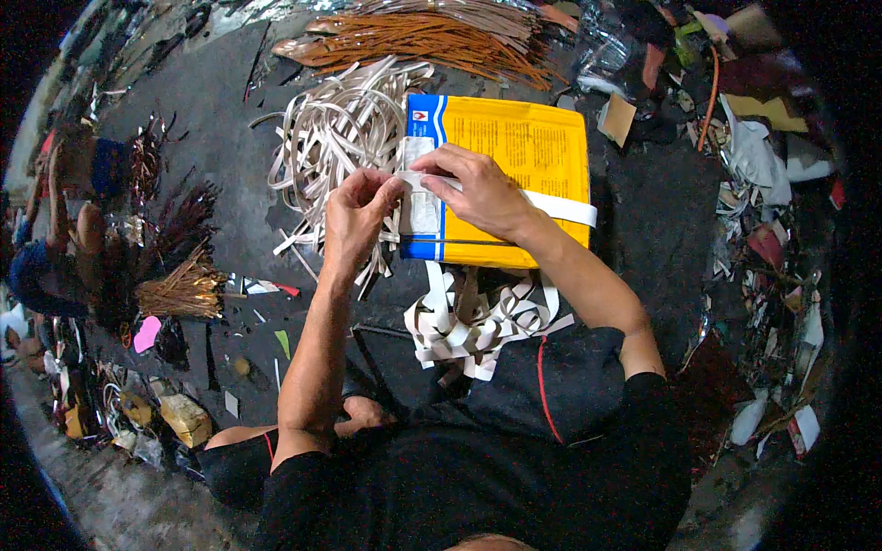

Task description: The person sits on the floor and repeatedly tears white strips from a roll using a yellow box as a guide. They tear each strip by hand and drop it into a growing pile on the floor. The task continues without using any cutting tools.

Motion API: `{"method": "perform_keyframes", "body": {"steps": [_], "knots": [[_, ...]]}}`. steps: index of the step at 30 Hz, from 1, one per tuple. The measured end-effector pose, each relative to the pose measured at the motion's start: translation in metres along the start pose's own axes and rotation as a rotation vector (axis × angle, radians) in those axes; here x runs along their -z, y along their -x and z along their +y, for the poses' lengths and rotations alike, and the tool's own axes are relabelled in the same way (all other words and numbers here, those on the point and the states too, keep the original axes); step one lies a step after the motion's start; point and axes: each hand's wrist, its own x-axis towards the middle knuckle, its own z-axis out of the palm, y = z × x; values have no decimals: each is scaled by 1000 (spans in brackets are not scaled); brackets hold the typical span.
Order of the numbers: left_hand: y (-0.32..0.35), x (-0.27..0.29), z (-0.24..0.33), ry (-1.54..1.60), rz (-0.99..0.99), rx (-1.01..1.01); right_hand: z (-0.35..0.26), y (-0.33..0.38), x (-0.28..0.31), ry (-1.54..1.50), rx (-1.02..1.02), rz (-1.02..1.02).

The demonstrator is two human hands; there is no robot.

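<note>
A yellow and blue slab, perhaps a box or can (514,138), lies in front of me with a printed face up. Across it stretches a white strip (562,208), its right end reaching past the slab's edge. At the slab's left side, my left hand (361,220) pinches the strip between thumb and fingers. My right hand (487,195) rests over the slab, with thumb and fingers closed on the same strip close to the left hand. Part of the strip is hidden under the right hand. A thin dark band (478,242) crosses the slab's near side.
Beside the slab on the left lies a heap of long pale strips (340,129). Shorter white strips (482,317) pile up by my lap. Bundles of orange-brown strands (423,41) lie beyond. A person (78,211) sits at left near brown bundles (184,285). Scraps (758,156) litter the right.
</note>
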Motion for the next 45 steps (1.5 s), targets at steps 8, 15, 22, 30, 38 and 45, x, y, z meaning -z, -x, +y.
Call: {"method": "perform_keyframes", "body": {"steps": [8,15,22,30,38,45], "knots": [[-3,-8,-9,30,24,-21,7,2,-3,73,73,54],[-4,-9,-5,288,-32,161,4,5,-1,231,150,-27],[-7,-16,-2,209,30,156,-3,3,-7,401,194,-38],[4,-10,-15,317,7,119,-4,1,-12,279,88,94],[2,-17,-12,336,73,204,5,1,-14,262,133,96],[-1,-15,-17,567,32,320,2,3,-11,334,153,39]]}}
